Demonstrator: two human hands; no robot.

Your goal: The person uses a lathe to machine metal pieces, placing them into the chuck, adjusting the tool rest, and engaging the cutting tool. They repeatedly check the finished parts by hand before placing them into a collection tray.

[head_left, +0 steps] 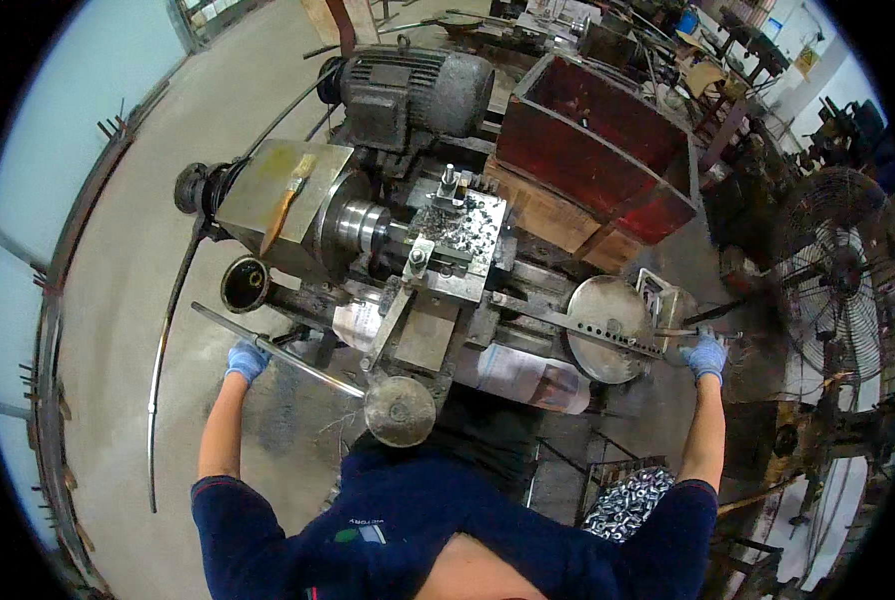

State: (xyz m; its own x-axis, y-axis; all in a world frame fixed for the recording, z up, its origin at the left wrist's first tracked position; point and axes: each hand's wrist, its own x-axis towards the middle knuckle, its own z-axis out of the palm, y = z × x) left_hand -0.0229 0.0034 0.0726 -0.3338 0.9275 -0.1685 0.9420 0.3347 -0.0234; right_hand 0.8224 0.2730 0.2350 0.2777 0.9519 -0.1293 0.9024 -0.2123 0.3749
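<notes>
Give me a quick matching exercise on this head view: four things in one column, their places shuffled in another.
1. Brush
2. Right hand
3. Motor
4. Small metal pieces

A. At the handle bar, right of the large round disc
B. Heaped near the bottom, right of centre
C. On top of the boxy housing
D. Left of the red bin

Pairs: 1-C, 2-A, 3-D, 4-B

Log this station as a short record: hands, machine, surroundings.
Left hand: blue-gloved, beside the long metal rod; contact unclear
Right hand: blue-gloved, at the thin bar right of the round disc; grip unclear
Brush: lying on the metal housing
Tool block: scattered with dark specks
Red bin: beyond the tool block, right of the motor
Small metal parts: heaped near the right sleeve
</notes>
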